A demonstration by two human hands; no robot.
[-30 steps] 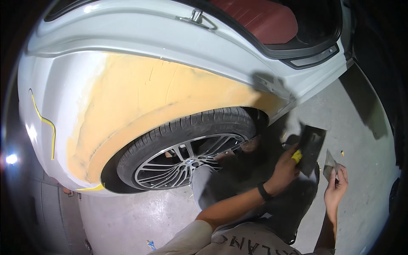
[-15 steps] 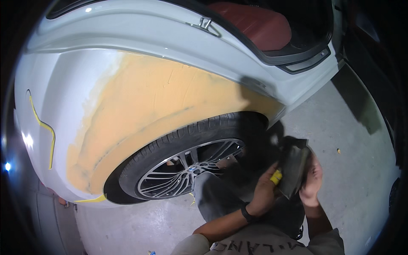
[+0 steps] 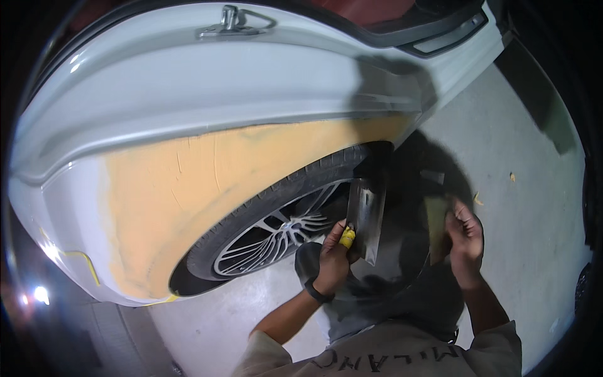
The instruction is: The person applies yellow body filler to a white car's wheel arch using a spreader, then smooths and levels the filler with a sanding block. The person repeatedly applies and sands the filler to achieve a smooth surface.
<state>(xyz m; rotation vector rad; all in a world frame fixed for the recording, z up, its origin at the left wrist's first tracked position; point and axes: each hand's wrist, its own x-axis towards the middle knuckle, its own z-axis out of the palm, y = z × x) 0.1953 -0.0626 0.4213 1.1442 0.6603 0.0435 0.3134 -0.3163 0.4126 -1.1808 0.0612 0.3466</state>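
My left hand (image 3: 333, 261) is closed around the yellow handle of a broad metal putty knife (image 3: 369, 220), its long blade standing beside the wheel. To the right of it, my right hand (image 3: 467, 242) pinches a thin, flat, olive-tan spreader (image 3: 437, 226) between thumb and fingers. A gap separates the two tools. In front of me is a white car's rear quarter panel, coated with orange-beige body filler (image 3: 169, 188) above the wheel arch. Fine ridges mark the filler's surface. The tyre (image 3: 251, 217) and its multi-spoke rim lie just left of my left hand.
A metal door latch striker (image 3: 231, 25) sits on the car's door frame, with a red seat (image 3: 383, 12) behind. Yellow tape (image 3: 88, 264) edges the panel at the left. Small yellow scraps (image 3: 512, 177) lie on the concrete floor (image 3: 509, 264). A bright lamp (image 3: 41, 295) shines at the lower left.
My hands have moved apart: the left has gone left with the putty knife, while the right holds the spreader separately. The view has shifted, bringing more of the upper panel into sight.
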